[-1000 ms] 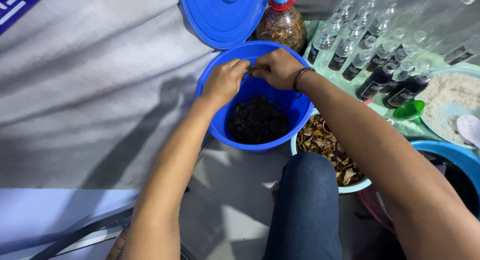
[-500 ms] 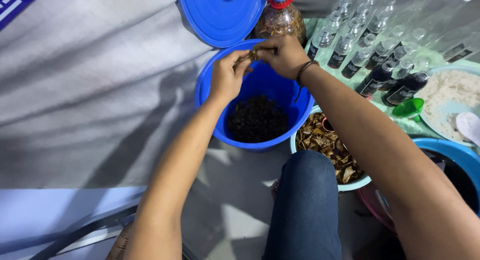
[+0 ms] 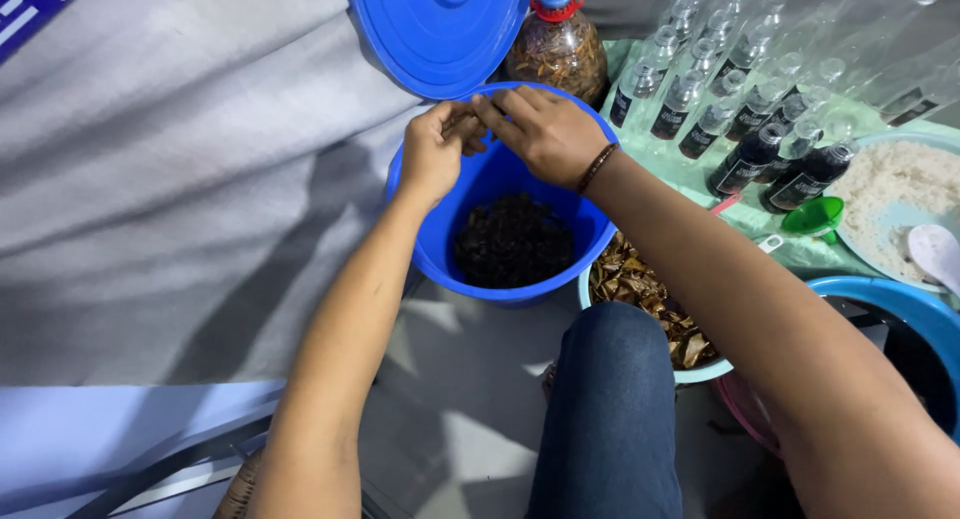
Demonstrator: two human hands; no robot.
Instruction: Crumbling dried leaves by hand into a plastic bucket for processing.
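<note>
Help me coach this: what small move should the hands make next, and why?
Probably keep the hands over the bucket while working: left hand and right hand meet at its far rim, pinching something small and brown, so any bits would fall onto the dark material inside.

I see both hands have lifted from inside the blue bucket [image 3: 497,234] to its far rim, left hand [image 3: 432,151] and right hand [image 3: 545,131] fingertips now meeting.

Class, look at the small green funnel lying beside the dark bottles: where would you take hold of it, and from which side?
Grip the green funnel by its wide rim, coming from above on the side nearest the person. Its mouth faces upward and is exposed, while the dark bottles crowd its far side and the plate of white grains sits close on its right. The spout is not clearly visible.
</note>
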